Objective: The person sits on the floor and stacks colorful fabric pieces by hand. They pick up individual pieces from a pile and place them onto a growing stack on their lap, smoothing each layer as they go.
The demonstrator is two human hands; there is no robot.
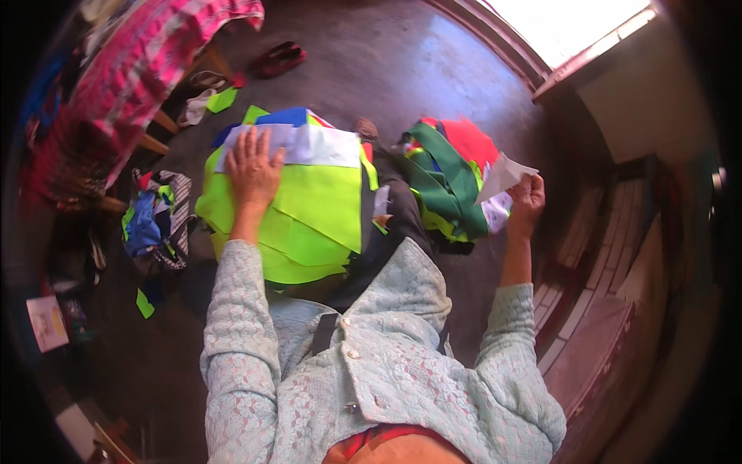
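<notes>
My left hand [253, 166] lies flat with fingers stretched over a white strip of cloth [328, 145], which rests across a stack of bright yellow-green fabric pieces [297, 213] on my lap. Blue and green scraps stick out at the stack's far edge. Out to the right, my right hand [527, 197] pinches a white piece of fabric [501, 176], raised beside a heap of coloured cloth. That heap holds a dark green folded cloth [448, 174], a red piece [471, 141] and some yellow-green bits.
A bundle of blue and striped cloth [154, 220] lies on the floor to the left. Pink patterned fabric [131, 85] drapes over wooden legs at the far left. Dark red shoes [278, 59] sit beyond. A slatted wooden structure [595, 255] stands at the right, near a bright doorway [572, 27].
</notes>
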